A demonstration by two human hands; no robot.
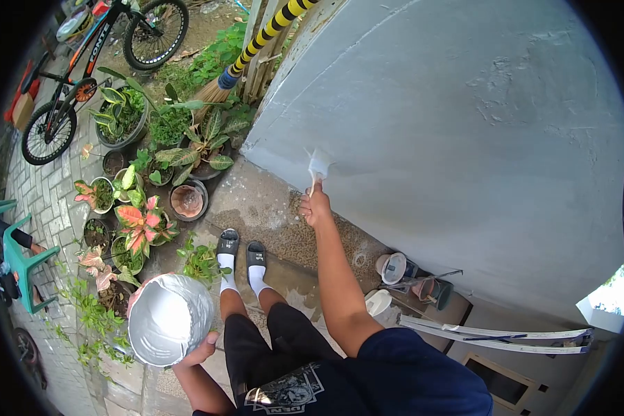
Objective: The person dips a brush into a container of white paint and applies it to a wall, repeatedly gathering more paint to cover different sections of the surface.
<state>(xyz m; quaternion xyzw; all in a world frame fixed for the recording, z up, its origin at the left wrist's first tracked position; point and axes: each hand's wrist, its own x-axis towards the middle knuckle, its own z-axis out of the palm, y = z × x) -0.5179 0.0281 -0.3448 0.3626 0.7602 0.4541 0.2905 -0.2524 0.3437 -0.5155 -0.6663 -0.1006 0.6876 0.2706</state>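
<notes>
The paintbrush (319, 166), bristles against the grey wall (464, 139), is gripped by its handle in the right hand (315, 206); a stroke seems under way. The left hand (202, 347) clasps the paint pail (168, 319), where the brush would reload next.

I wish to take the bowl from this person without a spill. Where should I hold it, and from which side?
Probably the free rim of the bowl on the side toward the plants, opposite the left hand, which grips the near rim. It sits open side up, so put a thumb over the edge, fingers beneath. The right hand holds the brush.
</notes>
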